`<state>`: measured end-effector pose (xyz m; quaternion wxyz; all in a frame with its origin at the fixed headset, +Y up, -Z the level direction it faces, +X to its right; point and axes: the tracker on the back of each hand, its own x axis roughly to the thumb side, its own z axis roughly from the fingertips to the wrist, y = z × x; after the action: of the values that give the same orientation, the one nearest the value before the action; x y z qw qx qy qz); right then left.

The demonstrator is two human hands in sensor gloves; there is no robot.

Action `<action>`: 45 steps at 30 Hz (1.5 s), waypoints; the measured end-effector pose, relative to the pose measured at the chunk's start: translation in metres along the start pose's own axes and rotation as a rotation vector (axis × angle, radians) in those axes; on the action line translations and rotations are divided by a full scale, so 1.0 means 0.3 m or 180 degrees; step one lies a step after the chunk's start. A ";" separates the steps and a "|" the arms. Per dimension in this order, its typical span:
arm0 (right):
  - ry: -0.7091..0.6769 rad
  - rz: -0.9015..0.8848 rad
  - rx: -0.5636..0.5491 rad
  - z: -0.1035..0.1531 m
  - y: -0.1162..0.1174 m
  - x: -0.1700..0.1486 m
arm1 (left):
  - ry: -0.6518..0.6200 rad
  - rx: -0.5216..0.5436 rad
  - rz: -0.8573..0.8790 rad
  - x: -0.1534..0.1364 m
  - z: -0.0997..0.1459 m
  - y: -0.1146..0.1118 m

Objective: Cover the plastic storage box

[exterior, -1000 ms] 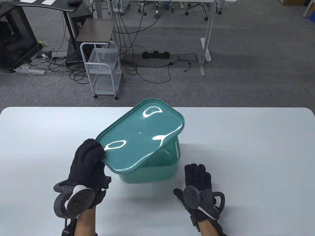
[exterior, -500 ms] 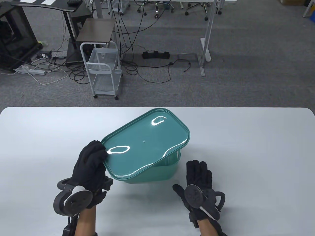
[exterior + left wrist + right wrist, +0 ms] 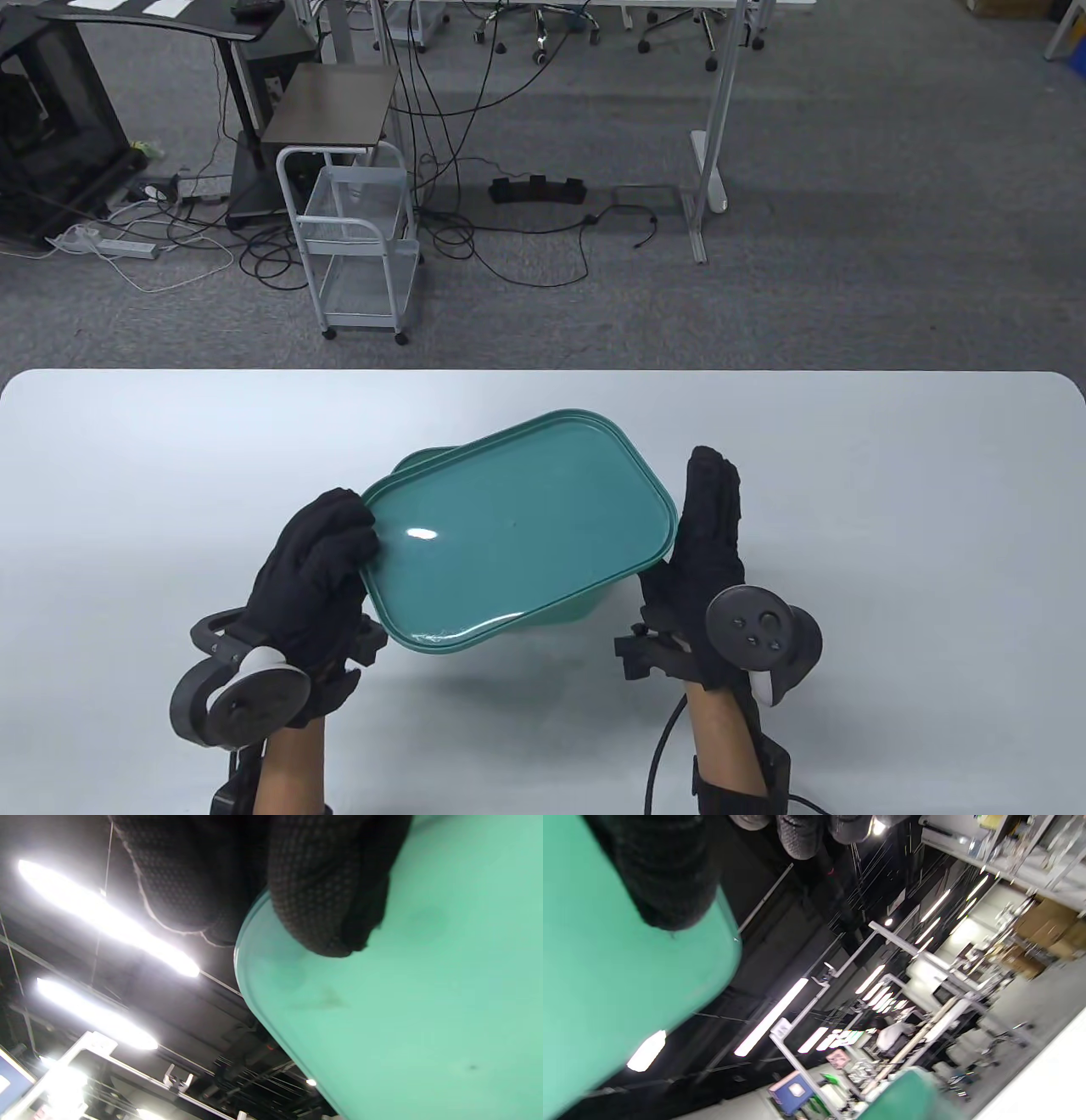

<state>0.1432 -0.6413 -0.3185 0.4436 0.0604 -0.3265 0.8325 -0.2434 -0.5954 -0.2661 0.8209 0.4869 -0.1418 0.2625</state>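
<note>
1. The teal lid (image 3: 519,531) sits skewed over the teal storage box (image 3: 567,604), near centre of the white worktop (image 3: 891,509); the box's far-left rim and near wall peek out.
2. The left hand (image 3: 316,567) grips the lid's near-left corner, a finger (image 3: 322,899) curled onto its underside in the left wrist view.
3. The right hand (image 3: 704,560) holds the lid's right edge, fingers extended along it.
4. Bare worktop lies left, right and far of the box.
5. Beyond the far edge stand a white wire cart (image 3: 361,246), cables and desk legs on grey carpet.
</note>
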 end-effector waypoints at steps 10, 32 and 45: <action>0.0121 -0.1691 0.0116 -0.030 0.003 -0.028 | 0.0139 -0.0084 0.0519 -0.005 0.001 -0.027; 0.0946 -0.1655 0.0258 -0.180 -0.113 0.219 | 0.0667 0.0075 0.1148 -0.092 0.023 0.017; 0.2036 -0.1017 0.0514 -0.135 0.066 0.059 | 0.0756 0.0072 0.1097 -0.113 0.028 0.022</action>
<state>0.1249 -0.6124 -0.3528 0.6415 -0.1179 -0.0910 0.7525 -0.2748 -0.6102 -0.2736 0.7693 0.4302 -0.1223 0.4562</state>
